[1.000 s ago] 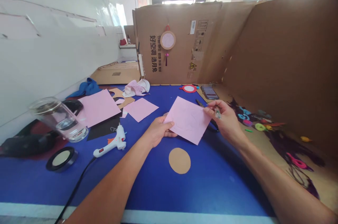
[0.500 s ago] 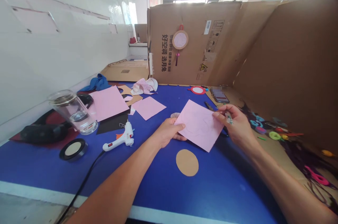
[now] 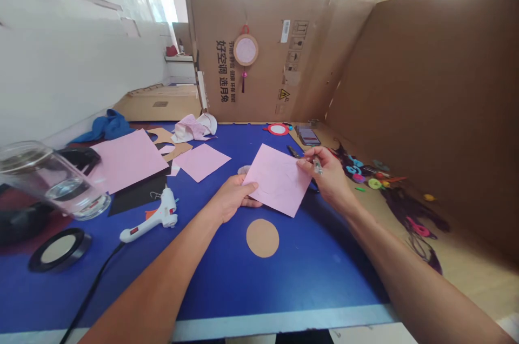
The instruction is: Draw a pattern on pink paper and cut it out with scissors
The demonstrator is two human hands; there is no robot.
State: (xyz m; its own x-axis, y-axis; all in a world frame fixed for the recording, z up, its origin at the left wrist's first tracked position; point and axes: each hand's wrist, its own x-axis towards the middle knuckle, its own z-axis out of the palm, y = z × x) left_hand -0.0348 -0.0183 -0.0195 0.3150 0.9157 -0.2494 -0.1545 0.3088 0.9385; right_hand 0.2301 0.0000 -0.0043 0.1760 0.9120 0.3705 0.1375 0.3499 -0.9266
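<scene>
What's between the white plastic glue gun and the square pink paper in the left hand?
In the head view: the left hand, pinching the square pink paper near its left corner, then bare blue tabletop up to the white plastic glue gun.

View swung right; glass jar [image 3: 57, 184] now reaches its left edge.

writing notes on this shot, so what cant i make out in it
All in the head view:
Left hand: some fingers hidden beneath the held pink sheet, whose lines look too faint to read.
Clear tool: far end hidden behind the right hand.
Black item: cut off by left edge.
Phone: screen too small.
</scene>
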